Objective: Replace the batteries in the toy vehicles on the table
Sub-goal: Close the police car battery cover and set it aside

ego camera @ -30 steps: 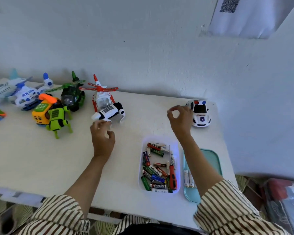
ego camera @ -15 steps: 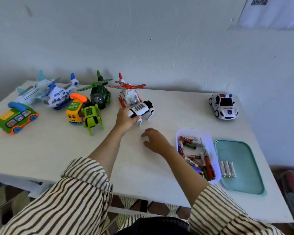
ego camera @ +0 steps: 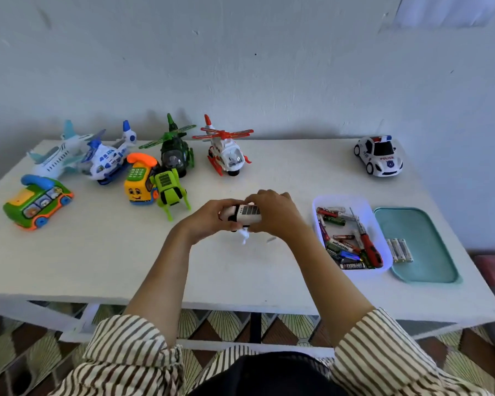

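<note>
Left hand and right hand curl round the white-and-black toy, one at each end, holding it above the middle of the desk. Its long axis runs left to right, grille upward, legs hanging; its front end is unclear. Earlier it stood by the red-and-white helicopter, only the left hand touching it.

Both arms reach forward from the near edge, forearms bare, striped sleeves bunched near the elbows. The 2 forearms converge toward mid-scene, wrists bent slightly inward. Left hand: fingers curled round the left end of a small white toy. Right hand: knuckles up, fingers curled over the toy's right end and far side. The 2 grips almost touch. Fingertips mostly hidden.
</note>
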A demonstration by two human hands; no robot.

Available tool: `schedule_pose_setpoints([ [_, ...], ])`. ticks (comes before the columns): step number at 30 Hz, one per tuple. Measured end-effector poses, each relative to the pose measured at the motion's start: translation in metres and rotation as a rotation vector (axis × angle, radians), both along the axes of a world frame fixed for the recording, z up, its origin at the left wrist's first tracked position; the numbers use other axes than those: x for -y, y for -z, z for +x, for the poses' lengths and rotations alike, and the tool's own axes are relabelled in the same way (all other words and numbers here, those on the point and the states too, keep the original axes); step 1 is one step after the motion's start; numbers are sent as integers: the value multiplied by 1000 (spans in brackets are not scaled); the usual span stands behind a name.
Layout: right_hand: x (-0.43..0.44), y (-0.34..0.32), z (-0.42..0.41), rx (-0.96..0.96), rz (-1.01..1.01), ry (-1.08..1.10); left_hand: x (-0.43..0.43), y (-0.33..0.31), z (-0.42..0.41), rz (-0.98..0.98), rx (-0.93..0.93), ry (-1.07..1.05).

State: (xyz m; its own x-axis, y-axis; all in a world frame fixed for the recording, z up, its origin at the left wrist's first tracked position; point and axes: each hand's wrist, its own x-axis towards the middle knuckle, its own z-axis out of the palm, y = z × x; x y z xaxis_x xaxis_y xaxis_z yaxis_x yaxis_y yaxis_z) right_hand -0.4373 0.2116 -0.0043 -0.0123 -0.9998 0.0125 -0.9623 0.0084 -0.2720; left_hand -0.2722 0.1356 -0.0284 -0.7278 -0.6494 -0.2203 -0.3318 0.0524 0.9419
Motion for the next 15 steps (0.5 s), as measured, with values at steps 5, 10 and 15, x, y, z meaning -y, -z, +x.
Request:
schedule_pose_setpoints([
  [5, 1, 16, 10, 33, -43, 165, -2, 13, -4, -49, -55, -152],
  [10, 0, 31, 19, 186, -66, 244, -8, 28, -9, 73, -180, -268],
  [15, -2, 34, 27, 192, -103, 286, -13, 38, -22, 103, -244, -373],
])
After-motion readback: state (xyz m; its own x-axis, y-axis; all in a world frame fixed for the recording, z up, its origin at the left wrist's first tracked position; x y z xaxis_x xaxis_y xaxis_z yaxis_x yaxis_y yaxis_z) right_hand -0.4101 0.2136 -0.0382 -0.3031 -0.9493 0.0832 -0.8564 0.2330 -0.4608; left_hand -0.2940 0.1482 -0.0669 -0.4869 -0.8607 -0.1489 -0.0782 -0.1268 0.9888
